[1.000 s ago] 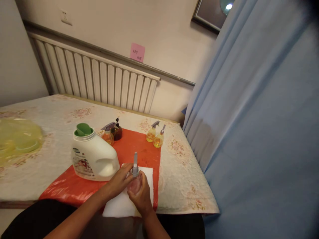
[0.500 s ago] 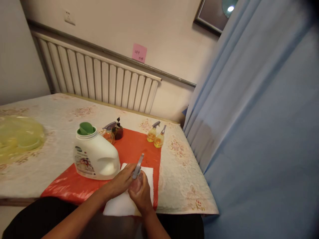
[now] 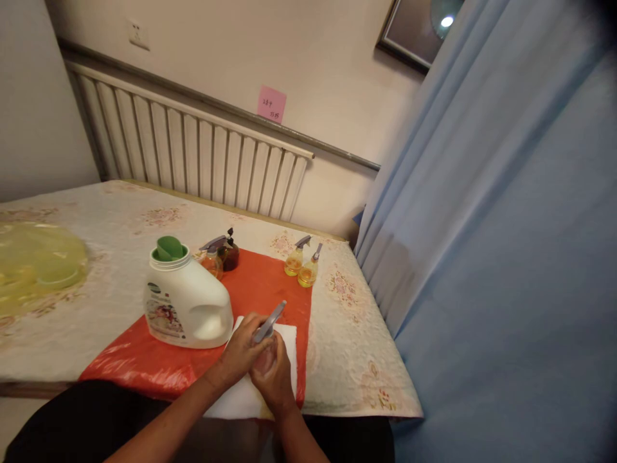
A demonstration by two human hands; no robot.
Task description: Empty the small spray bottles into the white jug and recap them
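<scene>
Between my hands, over a white cloth (image 3: 236, 400), is a small clear spray bottle (image 3: 263, 360) with a grey trigger head (image 3: 270, 321). My left hand (image 3: 245, 341) is closed round the head and neck from the left. My right hand (image 3: 276, 379) wraps the bottle's body, hiding much of it. To the left stands a large white jug (image 3: 187, 308) with a green cup (image 3: 169, 248) set in its mouth. The cloth lies on a red plastic sheet (image 3: 270, 292).
Two spray bottles with yellow liquid (image 3: 293, 262) stand at the sheet's far right edge. Behind the jug are an orange spray bottle (image 3: 213, 263) and a dark brown bottle (image 3: 229, 256). A yellow plastic bag (image 3: 43, 257) lies far left. A blue curtain (image 3: 482, 257) hangs along the right.
The grey trigger head has turned, its nozzle end swinging a little to the right. My left hand has turned with it and shifted slightly right; my right hand keeps its hold on the body.
</scene>
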